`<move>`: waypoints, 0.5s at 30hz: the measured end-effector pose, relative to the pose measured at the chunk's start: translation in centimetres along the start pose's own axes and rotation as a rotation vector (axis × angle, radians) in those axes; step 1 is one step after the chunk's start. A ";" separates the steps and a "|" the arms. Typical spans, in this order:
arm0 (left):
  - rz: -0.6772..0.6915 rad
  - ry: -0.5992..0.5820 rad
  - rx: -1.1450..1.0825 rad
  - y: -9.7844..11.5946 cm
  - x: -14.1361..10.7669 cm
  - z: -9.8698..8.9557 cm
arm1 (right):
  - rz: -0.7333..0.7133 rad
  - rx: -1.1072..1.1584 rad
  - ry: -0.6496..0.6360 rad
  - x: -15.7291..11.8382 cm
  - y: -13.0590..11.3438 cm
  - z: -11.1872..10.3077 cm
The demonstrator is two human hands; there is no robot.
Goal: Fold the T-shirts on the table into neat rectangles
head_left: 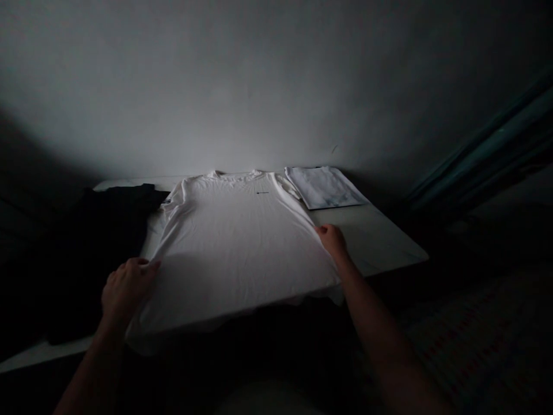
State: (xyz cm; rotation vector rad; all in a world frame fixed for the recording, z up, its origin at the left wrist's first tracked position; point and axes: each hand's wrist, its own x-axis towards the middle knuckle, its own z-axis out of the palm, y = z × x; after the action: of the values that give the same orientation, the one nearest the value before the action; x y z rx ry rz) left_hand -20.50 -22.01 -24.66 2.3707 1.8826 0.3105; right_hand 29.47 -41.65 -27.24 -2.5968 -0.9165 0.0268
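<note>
A white T-shirt point(242, 248) lies spread on the table, its collar toward the wall and its hem hanging over the front edge. Small dark print shows on the chest, and a dark mark on the left sleeve. My left hand point(129, 285) is closed on the shirt's left side edge, near the hem. Midway down the opposite side, my right hand point(332, 237) pinches the other edge of the fabric. Both sides are drawn into light folds by the hands.
Black cloth point(99, 248) covers the left of the table point(389, 242). A folded white garment point(326, 187) with a dark border beneath it lies at the back right. Behind stands a pale wall point(242, 86). Teal fabric point(488, 150) hangs at right, and the surroundings are dim.
</note>
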 end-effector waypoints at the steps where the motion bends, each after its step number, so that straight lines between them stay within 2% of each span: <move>1: -0.003 0.004 0.013 0.5 0.8 0.1 | 0.035 -0.009 -0.020 1.0 -1.2 -0.1; 4: -0.002 0.025 0.062 1.6 2.8 0.3 | 0.114 -0.016 -0.071 4.0 -4.8 -0.1; 7: -0.005 -0.035 0.086 2.0 3.9 0.2 | 0.140 -0.018 -0.120 6.3 -7.2 0.0; 12: -0.026 -0.118 0.061 0.9 4.0 -0.3 | 0.171 -0.025 -0.113 7.1 -7.6 -0.2; 15: -0.014 -0.077 0.116 1.1 4.1 -0.7 | 0.171 -0.055 -0.059 6.4 -7.8 0.1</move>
State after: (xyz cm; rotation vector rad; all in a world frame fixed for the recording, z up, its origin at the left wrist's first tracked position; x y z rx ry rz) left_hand -18.76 -18.35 -23.32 2.4030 1.9303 0.1096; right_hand 29.85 -32.19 -23.78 -2.7323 -0.7221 0.1265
